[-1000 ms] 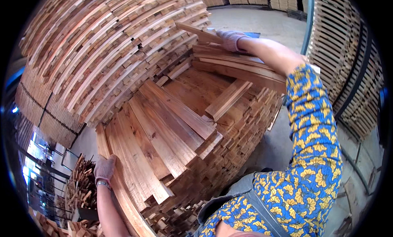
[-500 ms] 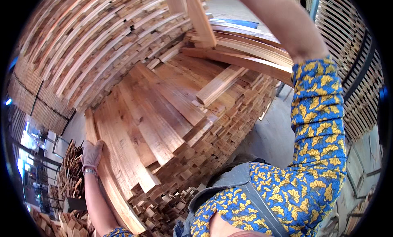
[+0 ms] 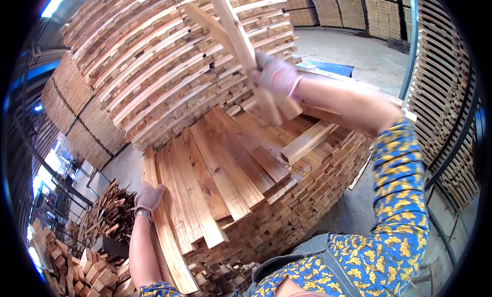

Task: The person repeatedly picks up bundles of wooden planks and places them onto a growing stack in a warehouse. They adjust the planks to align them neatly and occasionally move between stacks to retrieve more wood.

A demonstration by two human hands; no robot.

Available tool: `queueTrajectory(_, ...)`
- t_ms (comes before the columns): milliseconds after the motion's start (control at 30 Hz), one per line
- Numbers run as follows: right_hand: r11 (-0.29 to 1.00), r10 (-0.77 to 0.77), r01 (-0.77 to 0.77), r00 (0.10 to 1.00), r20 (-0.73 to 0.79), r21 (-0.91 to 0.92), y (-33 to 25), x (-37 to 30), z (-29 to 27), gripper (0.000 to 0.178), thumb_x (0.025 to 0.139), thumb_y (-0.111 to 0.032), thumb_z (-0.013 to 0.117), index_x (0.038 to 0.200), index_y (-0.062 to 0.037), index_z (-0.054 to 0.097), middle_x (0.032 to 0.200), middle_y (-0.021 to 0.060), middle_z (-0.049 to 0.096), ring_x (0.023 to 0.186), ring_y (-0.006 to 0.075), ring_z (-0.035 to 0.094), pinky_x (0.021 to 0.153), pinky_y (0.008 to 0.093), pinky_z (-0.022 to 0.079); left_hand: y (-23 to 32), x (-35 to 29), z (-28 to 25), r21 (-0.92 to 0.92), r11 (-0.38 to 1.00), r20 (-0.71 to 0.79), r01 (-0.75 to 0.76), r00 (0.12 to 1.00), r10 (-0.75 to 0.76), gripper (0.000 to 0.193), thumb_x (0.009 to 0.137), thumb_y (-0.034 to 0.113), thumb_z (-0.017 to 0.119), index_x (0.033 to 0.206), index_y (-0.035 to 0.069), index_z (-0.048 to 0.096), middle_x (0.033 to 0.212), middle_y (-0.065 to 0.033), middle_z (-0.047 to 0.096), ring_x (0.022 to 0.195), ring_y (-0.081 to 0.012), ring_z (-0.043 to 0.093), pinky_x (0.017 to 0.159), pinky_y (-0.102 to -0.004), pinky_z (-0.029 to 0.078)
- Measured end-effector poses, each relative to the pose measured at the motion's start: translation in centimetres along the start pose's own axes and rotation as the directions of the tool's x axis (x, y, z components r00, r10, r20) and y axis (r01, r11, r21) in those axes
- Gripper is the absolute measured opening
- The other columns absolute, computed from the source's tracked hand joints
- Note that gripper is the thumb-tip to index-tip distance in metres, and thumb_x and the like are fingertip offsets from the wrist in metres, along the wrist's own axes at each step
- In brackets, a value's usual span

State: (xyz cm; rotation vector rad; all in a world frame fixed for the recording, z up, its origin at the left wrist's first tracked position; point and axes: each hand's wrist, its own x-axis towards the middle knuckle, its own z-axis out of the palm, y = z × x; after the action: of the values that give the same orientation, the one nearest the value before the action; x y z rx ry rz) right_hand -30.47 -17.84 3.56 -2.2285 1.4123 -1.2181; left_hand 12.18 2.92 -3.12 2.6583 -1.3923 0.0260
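My right hand (image 3: 277, 75), in a knitted glove and smeared by motion, grips narrow wooden boards (image 3: 233, 28) held steeply over the far part of the stack. Their lower ends are blurred, and I cannot tell whether they touch the wood below. At the stack's left edge, my gloved left hand (image 3: 149, 197) is closed on a long pale board (image 3: 171, 240) that lies along that side; its fingertips are partly hidden. Between the hands, a layer of brown planks (image 3: 220, 176) covers the stack, their near ends uneven. One short thick board (image 3: 309, 141) lies aslant on the right.
A tall wall of layered boards (image 3: 169, 66) rises behind the stack. Cut blocks (image 3: 95, 271) and a heap of thin sticks (image 3: 110, 210) lie at the left. Slatted wood (image 3: 443, 92) with dark metal bars stands at the right, near a blue upright post (image 3: 411, 51).
The view has tilted up, and my right hand has come into sight with the boards. Those boards now sit lower and nearer over the stack. My left hand keeps its place on the edge board.
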Motion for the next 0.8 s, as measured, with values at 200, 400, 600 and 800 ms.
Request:
queueTrajectory(200, 0.884, 0.14, 0.067, 0.906, 0.4, -0.462, -0.3, -3.4, -2.4, 0.044, 0.084, -0.027, 0.057, 0.12, -0.0012, 0.054, 0.097, 0.0206, 0.069, 0.091, 0.0328, 0.068, 0.077, 0.0422, 0.053, -0.9, 1.1, 1.2, 0.023, 0.999, -0.021, -0.033, 0.999, 0.033, 0.072, 0.083, 0.052, 0.062, 0.122, -0.007, 0.049, 0.113, -0.0322, 0.062, 0.11, -0.0426, 0.06, 0.093, -0.0449, 0.047)
queueTrajectory(400, 0.811, 0.245, 0.073, 0.859, 0.45, -0.58, 8.4, -6.1, 5.3, 0.055, 0.091, -0.037, 0.05, 0.121, 0.0095, 0.048, 0.106, 0.0279, 0.065, 0.104, 0.0359, 0.065, 0.087, 0.045, 0.05, 0.9, 1.5, 1.2, 0.099, 0.995, -0.017, -0.03, 0.999, 0.032, 0.074, 0.084, 0.052, 0.061, 0.124, -0.009, 0.047, 0.117, -0.0327, 0.06, 0.113, -0.0436, 0.058, 0.096, -0.046, 0.045)
queueTrajectory(600, 0.953, 0.253, -0.128, 0.834, 0.491, -0.274, 8.2, -4.4, 4.7, 0.046, 0.094, -0.044, 0.049, 0.105, -0.0017, 0.063, 0.098, 0.0154, 0.069, 0.087, 0.0273, 0.068, 0.077, 0.0381, 0.052, -0.3, 1.9, 1.2, 0.055, 0.998, -0.033, -0.038, 0.999, 0.039, 0.076, 0.084, 0.051, 0.061, 0.126, -0.01, 0.045, 0.12, -0.0336, 0.058, 0.115, -0.0435, 0.057, 0.096, -0.0452, 0.046)
queueTrajectory(800, 0.714, -0.381, 0.673, 0.605, 0.699, -0.194, 8.7, -4.7, 11.0, 0.042, 0.096, -0.037, 0.046, 0.11, -0.0006, 0.06, 0.1, 0.0184, 0.068, 0.095, 0.0352, 0.066, 0.08, 0.0427, 0.052, -1.3, 2.3, 1.1, 0.109, 0.99, -0.057, -0.094, 0.993, 0.101, 0.073, 0.084, 0.053, 0.059, 0.122, -0.008, 0.048, 0.113, -0.0324, 0.062, 0.109, -0.0438, 0.06, 0.093, -0.0452, 0.047)
